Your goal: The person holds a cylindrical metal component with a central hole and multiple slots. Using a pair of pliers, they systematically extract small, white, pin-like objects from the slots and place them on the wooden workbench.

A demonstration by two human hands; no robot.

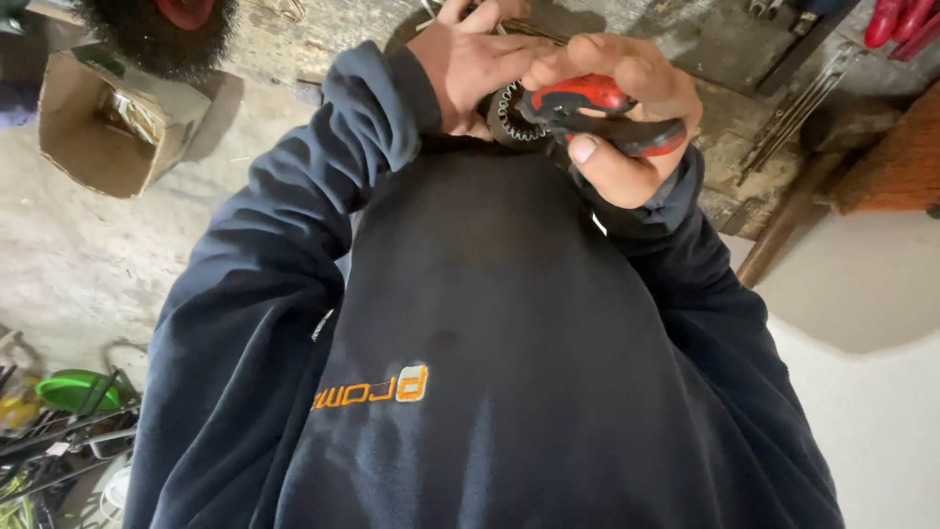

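Red-and-black pliers (607,113) clenched in right hand (627,127) grip, held against chest. Toothed metal ring (509,116), possibly gear, grasped by left hand (470,64), touching pliers; cardboard box (108,127) seen on floor.

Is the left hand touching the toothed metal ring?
Touching: the head view shows the left hand wrapped against the toothed metal ring, no gap between them.
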